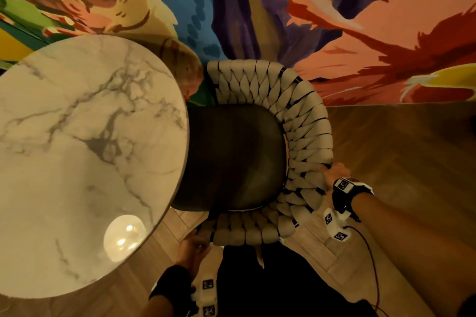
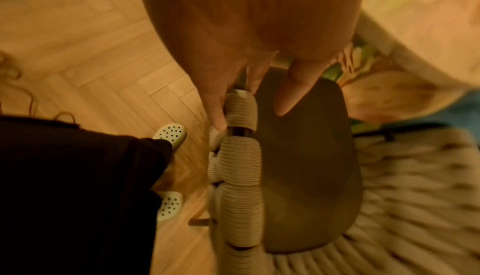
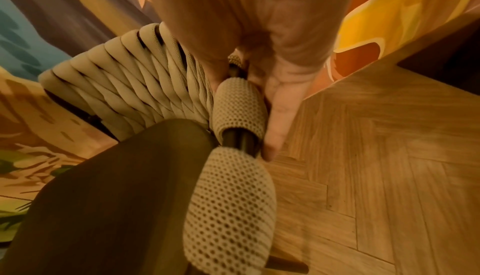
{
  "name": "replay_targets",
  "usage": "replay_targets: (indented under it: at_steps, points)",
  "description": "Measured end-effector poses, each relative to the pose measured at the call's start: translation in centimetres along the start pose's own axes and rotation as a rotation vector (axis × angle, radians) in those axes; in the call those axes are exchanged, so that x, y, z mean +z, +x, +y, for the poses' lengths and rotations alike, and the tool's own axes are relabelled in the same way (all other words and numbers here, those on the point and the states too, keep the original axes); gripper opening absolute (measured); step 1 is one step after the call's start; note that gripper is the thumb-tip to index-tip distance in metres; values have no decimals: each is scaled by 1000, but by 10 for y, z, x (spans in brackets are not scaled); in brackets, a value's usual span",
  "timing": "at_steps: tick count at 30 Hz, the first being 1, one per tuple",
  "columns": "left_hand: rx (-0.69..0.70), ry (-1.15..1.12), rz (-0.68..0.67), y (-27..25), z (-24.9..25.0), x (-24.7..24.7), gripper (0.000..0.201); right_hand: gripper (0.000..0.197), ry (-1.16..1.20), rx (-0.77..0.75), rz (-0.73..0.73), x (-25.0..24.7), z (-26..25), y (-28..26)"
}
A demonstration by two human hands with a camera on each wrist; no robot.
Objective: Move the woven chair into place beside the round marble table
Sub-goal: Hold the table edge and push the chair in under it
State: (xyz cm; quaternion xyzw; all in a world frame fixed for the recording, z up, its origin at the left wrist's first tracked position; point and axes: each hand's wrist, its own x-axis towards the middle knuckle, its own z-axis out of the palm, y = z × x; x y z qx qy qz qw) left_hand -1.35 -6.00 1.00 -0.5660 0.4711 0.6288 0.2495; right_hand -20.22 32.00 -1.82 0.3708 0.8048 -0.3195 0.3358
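The woven chair has a beige braided back and a dark seat. It stands right of the round marble table, and the table's edge hides the front of the seat. My left hand grips the near end of the woven rim, with a finger on one side and the thumb on the other. My right hand grips the rim at the chair's right side, fingers wrapped round its outer face.
A colourful painted wall rises just behind the chair and table. Herringbone wood floor lies open to the right. My legs in black trousers and white perforated clogs stand close behind the chair. A red cable hangs from my right wrist.
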Motion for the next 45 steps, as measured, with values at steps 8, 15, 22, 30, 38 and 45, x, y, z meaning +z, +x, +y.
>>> replay_targets:
  at_steps: [8,15,22,30,38,45]
  points:
    - [0,1,-23,7,2,-3,44,58,-7,1,-28,-4,-2,2]
    - [1,142,-54,1,-1,-4,50,50,-53,-101,-37,-10,10,-6]
    - [-10,99,-40,2,-13,14,51,47,-29,-55,9,-18,24,3]
    - [67,74,-27,7,-3,29,34,50,71,-6,46,-28,0,10]
    - [33,103,-35,-9,3,34,40,37,254,-2,-21,-27,6,9]
    - [36,194,86,-24,2,40,44,51,365,-108,-164,-29,11,-23]
